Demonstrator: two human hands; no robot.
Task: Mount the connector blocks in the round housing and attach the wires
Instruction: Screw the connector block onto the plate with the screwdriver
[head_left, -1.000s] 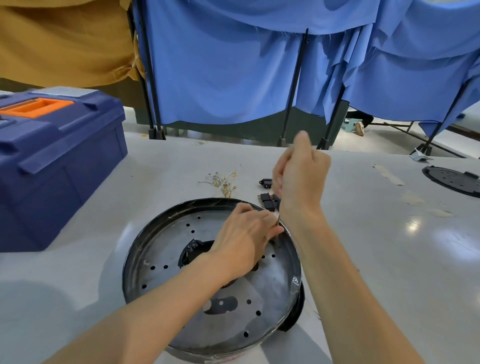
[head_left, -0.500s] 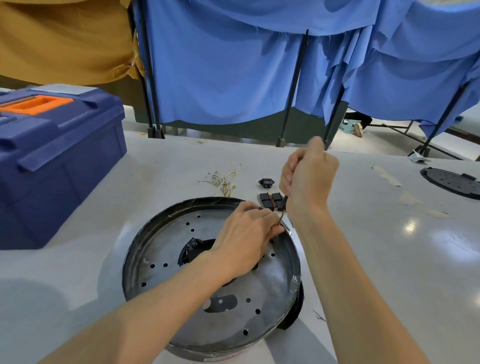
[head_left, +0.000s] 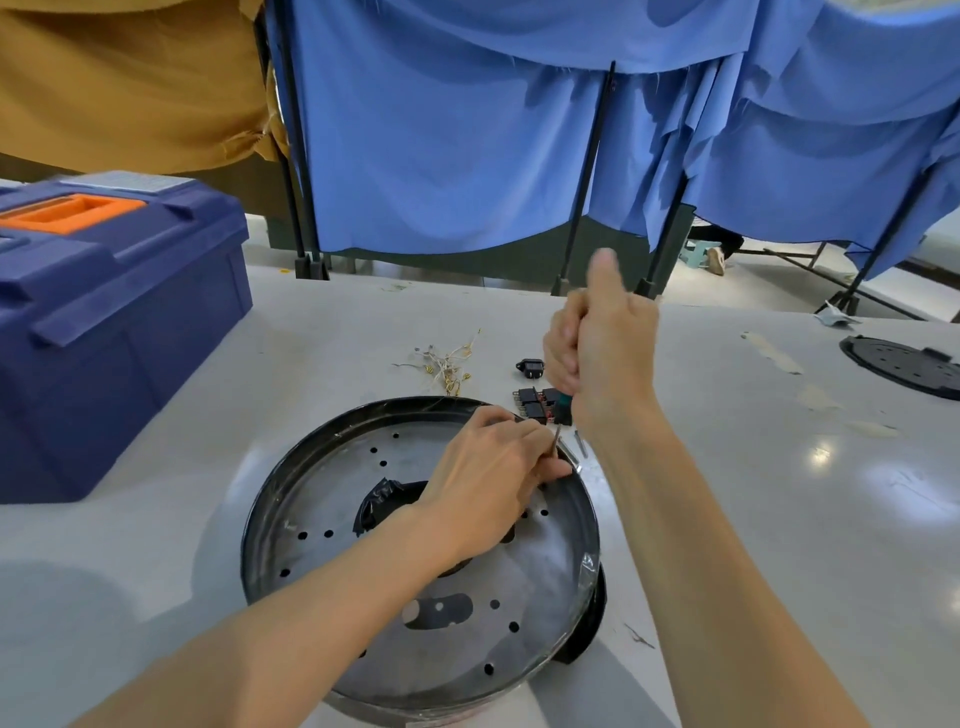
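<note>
My left grip (head_left: 488, 483) rests over the housing (head_left: 270, 499), pinching the screwdriver (head_left: 564, 403) shaft near the far rim. My right grip (head_left: 597, 348) fists the handle above, thumb raised. Blocks (head_left: 532, 402) and wires (head_left: 447, 364) lie on the bench (head_left: 779, 519) beyond, with a blue toolbox (head_left: 114, 322) at far left.

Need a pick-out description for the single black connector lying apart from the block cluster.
Find the round housing on the white table. Just past its far rim sits a cluster of connector blocks; the single connector lies beyond them, between the loose wires and the right hand. It alone is all black, without red marks.
</note>
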